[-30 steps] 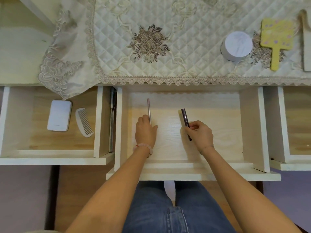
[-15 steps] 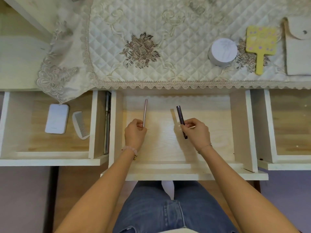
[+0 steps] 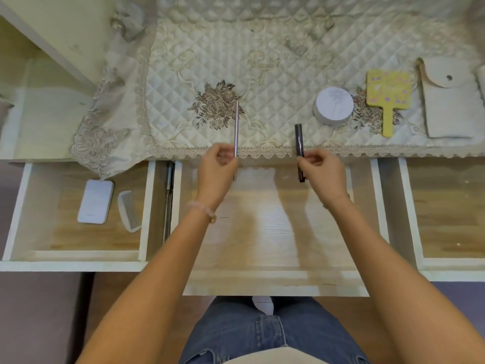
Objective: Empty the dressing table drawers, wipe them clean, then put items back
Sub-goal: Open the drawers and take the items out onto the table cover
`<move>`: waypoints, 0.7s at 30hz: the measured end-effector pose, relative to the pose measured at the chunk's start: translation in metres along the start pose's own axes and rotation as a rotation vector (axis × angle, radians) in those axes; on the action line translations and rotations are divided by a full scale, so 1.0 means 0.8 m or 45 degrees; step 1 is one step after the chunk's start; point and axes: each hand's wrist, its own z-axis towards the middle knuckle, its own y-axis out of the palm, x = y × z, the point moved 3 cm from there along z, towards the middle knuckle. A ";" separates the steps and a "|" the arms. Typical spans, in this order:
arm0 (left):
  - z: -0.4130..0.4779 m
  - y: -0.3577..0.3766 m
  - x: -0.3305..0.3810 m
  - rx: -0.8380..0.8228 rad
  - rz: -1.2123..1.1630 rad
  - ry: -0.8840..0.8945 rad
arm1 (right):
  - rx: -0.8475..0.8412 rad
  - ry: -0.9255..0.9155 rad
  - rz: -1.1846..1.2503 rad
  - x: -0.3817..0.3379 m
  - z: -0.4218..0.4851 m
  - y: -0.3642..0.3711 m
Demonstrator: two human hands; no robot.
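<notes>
A pale dressing table fills the view, its top covered by a quilted cloth [image 3: 262, 74] with lace edging. Three drawers are pulled open below it. A thin silver stick [image 3: 236, 127] is pinched upright between the thumb and curled fingers of the left hand [image 3: 216, 166]. A dark pencil [image 3: 298, 139] is gripped the same way by the right hand [image 3: 322, 169]. Both are held apart from one another above the front edge of the cloth, over the back of the middle drawer [image 3: 262, 232]. No other item is seen on that drawer's floor, so its emptying is judged finished once these two are laid on the cloth. To the right on the cloth, a round box [image 3: 333, 105], a yellow hand mirror [image 3: 388, 93] and a pouch [image 3: 448, 101] are set down. In the left drawer [image 3: 15, 211] a white case [image 3: 95, 200] and a comb [image 3: 130, 211] are left to be taken out. Nothing is seen in the visible part of the right drawer [image 3: 446, 206]. No wiping rag is in view, so wiping and putting back are judged not yet begun.
</notes>
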 end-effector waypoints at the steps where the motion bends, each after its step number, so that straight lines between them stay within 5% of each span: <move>1: 0.014 0.005 0.010 0.008 0.028 0.010 | 0.012 -0.010 -0.016 -0.008 0.012 -0.001; 21: 0.113 0.093 0.046 -0.077 0.387 0.048 | 0.219 -0.121 -0.564 -0.057 0.095 0.007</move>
